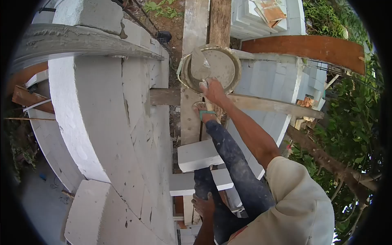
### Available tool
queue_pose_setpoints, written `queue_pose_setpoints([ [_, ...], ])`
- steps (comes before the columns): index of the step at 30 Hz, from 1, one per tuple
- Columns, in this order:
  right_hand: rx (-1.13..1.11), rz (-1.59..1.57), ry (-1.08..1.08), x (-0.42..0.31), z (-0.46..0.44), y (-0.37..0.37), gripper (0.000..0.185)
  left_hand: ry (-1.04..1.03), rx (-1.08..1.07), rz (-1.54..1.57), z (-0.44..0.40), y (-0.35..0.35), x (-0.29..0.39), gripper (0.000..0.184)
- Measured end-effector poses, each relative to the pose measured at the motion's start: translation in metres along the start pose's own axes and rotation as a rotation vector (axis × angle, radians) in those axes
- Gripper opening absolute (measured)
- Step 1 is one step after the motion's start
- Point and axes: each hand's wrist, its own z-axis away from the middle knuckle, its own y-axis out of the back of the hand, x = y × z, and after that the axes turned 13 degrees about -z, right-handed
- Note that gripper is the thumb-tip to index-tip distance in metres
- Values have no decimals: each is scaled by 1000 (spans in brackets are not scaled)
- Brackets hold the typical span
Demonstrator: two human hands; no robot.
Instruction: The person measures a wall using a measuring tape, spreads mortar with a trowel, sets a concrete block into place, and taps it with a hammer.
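My right hand (214, 92) is closed around the handle of a trowel (199, 64). Its flat blade, smeared with grey mortar, lies over the left part of a round bucket (236, 77). Wet grey mortar (222, 65) fills much of this bucket, which stands on wooden planks (195, 24). My left hand (204, 205) rests on my dark-trousered leg near the knee, fingers apart and holding nothing. One foot (203, 112) with a green strap is on the planks just below the bucket.
A wall of pale blocks (106, 106) runs along my left, with a mortar-coated beam (90, 41) across it. Loose white blocks (200, 155) lie by my legs. A wooden crosspiece (277, 107) spans the right side. More stacked blocks (245, 20) stand beyond; foliage (347, 122) borders the right.
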Motion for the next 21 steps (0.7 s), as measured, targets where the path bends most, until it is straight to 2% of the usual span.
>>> queue_pose_setpoints([
  [1,110,-116,142,1,20,14,49,-40,31,24,-2,-1,0,91],
  [3,66,-156,-67,1,54,49,41,-12,32,24,-7,-3,5,86],
  [5,38,69,9,25,64,73,40,15,36,22,-11,-4,8,81],
  [6,40,74,15,33,63,78,40,33,32,11,-12,-3,9,78],
  [8,198,130,-89,40,54,84,39,52,33,5,-13,-5,6,76],
  [12,262,268,-67,67,20,62,30,39,56,26,-18,2,6,72],
  [14,127,259,230,89,8,46,33,49,43,19,-19,2,5,71],
  [15,127,258,235,90,12,47,33,41,36,25,-20,0,1,72],
  [17,-103,-401,-229,51,51,66,37,36,35,36,-20,-4,-6,73],
  [19,-128,-473,-384,13,93,83,40,38,53,39,-22,-4,-7,69],
  [21,-182,-440,-349,-22,127,99,37,28,59,58,-22,-2,-9,69],
])
